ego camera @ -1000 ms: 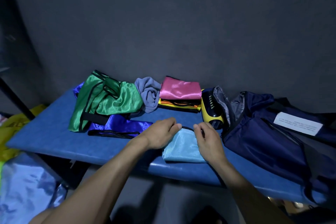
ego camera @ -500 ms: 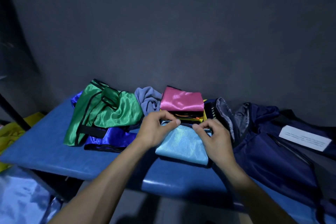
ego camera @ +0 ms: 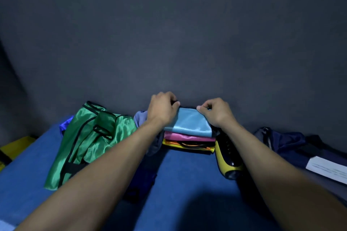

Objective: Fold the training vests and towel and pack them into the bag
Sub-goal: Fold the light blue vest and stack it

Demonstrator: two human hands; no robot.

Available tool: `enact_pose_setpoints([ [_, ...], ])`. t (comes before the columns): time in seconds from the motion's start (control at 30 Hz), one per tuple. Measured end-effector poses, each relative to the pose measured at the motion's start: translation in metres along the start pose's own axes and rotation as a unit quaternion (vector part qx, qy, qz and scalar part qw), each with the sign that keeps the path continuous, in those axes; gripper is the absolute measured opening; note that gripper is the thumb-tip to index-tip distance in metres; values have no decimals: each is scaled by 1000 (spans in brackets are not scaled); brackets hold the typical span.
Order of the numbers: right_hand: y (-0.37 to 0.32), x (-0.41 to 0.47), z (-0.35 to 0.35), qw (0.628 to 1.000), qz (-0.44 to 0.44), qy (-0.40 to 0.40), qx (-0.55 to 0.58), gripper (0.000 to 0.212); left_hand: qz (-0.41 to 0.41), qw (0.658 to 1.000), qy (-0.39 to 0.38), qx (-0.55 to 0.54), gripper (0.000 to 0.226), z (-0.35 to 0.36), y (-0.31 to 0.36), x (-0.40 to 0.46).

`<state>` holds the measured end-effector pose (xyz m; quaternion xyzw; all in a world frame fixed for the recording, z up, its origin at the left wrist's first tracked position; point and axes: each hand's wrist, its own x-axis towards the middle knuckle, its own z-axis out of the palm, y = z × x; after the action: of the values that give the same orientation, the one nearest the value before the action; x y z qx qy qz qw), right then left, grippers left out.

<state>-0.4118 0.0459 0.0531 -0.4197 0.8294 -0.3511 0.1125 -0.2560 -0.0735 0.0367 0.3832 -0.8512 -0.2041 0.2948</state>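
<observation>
A folded light blue vest (ego camera: 189,124) lies on top of a stack by the wall, over a folded pink vest (ego camera: 187,137) and a folded yellow and orange one (ego camera: 187,146). My left hand (ego camera: 162,108) grips its far left corner. My right hand (ego camera: 216,111) pinches its far right corner. A crumpled green vest (ego camera: 90,140) lies unfolded to the left, with a dark blue vest (ego camera: 64,127) partly hidden beneath it. The grey-blue towel (ego camera: 140,117) is bunched behind my left forearm. The navy bag (ego camera: 285,142) lies at the right.
Everything rests on a blue padded bench (ego camera: 187,184) against a dark grey wall. A black and yellow shoe (ego camera: 228,161) lies between the stack and the bag. A white paper sheet (ego camera: 328,169) sits on the bag. Yellow cloth (ego camera: 16,146) shows at the far left.
Both hands have carried the folded light blue vest from the bench's near edge away to the wall and set it on top of the pink vest.
</observation>
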Motion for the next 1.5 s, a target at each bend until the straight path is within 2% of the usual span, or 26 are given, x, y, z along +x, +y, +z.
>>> enact_pose_setpoints([
  [0.07,4,2,7,999,-10,31,-17,26,133,990,43,31,16,8,-3,-14],
  [0.13,8,1,12,998,-29,55,-28,25,218,974,-2,58,28,17,-4,-30],
  [0.17,10,1,14,996,-40,65,-45,25,227,969,-39,85,38,22,-6,-35],
  [0.23,8,-4,18,982,-78,88,-147,23,219,965,-72,122,51,33,-13,-39],
  [0.3,5,-16,24,952,-160,115,-232,21,220,963,-67,138,53,37,-16,-41],
  [0.37,8,-29,28,929,-238,89,-270,31,220,963,-63,145,57,39,-13,-44],
  [0.4,13,-36,29,924,-251,58,-283,39,212,963,-74,150,60,38,-11,-46],
  [0.5,31,-47,31,938,-213,0,-272,41,165,971,-109,136,57,38,-15,-53],
  [0.6,35,-52,32,944,-166,-27,-282,48,156,976,-112,101,71,38,-21,-57],
  [0.73,31,-54,40,940,-154,-13,-304,53,145,981,-97,83,59,42,-24,-59],
  [0.87,38,-52,50,936,-166,-5,-311,80,134,985,-84,71,60,52,-30,-59],
  [1.03,34,-53,53,924,-152,-21,-351,83,137,982,-119,60,63,49,-31,-59],
  [1.1,25,-53,49,913,-131,-35,-385,76,144,977,-144,60,54,37,-27,-56],
  [1.2,10,-53,44,896,-122,-36,-426,57,145,986,-77,14,43,9,-29,-64],
  [1.3,-4,-54,39,888,-115,-22,-444,55,144,989,15,17,33,-24,-54,-84],
  [1.43,-21,-60,39,894,-106,20,-435,54,23,991,115,60,22,-71,-96,-112],
  [1.5,-29,-65,46,903,-133,55,-405,53,-53,986,136,75,28,-91,-113,-124],
])
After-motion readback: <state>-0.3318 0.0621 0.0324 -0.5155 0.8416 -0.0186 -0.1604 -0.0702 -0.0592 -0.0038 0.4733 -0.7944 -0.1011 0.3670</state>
